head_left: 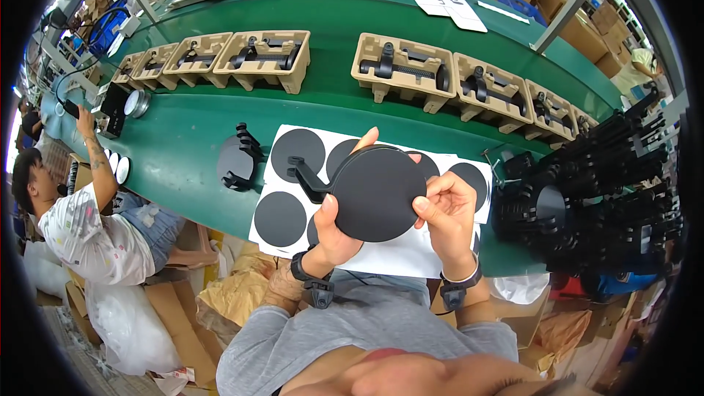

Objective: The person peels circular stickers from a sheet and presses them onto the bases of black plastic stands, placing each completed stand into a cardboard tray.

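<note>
In front of my chest is a black round stand base (381, 194), its flat disc face turned up toward me. A short black hinged arm (312, 180) sticks out from its left side. My left hand (339, 238) grips the base from the left and beneath, thumb on the near rim and fingertips showing past the far rim. At the right rim, my right hand (449, 213) pinches the edge between thumb and fingers. Under both hands lies a white sheet (396, 257) bearing several black round pads (281, 218), some hidden by the base.
Another black stand part (238, 161) sits on the green table (169, 139) to the left. Several molded cardboard trays (403, 77) with black parts line the back. Black stand parts are piled (550, 205) at the right. A co-worker (95, 220) sits at the left.
</note>
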A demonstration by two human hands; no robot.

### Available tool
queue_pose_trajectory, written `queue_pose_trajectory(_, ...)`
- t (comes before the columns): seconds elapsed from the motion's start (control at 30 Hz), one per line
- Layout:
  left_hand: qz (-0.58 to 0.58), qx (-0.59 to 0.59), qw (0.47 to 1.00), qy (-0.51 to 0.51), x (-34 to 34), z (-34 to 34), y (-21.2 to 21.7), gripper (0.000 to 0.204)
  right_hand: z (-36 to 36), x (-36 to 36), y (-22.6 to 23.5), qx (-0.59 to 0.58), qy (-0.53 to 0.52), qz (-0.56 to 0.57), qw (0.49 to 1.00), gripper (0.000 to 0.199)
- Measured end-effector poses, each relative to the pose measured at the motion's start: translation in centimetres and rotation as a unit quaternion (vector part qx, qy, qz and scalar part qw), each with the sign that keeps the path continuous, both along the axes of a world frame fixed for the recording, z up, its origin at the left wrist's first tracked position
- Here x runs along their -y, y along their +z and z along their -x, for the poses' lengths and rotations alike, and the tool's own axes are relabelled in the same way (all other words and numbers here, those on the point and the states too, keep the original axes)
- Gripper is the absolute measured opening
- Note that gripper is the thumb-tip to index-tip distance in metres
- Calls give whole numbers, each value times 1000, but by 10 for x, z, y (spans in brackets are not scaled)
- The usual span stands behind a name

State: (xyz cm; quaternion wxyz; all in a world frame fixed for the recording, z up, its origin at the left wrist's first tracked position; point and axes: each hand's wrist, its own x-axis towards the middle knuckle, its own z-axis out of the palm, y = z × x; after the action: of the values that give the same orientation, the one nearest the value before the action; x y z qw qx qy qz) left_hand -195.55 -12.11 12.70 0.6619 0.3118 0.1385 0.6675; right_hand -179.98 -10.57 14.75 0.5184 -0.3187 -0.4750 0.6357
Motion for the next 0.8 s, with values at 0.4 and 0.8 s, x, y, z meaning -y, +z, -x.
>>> queue_pose_trajectory(0.4,24,-15,1000,-7,0,7,-3,96,17,-6,11,224,-110,-42,968,17)
queue_pose_trajectory(0.8,2,15,1000,20,-8,20,-12,98,29,-6,12,436,-38,-607,663,29)
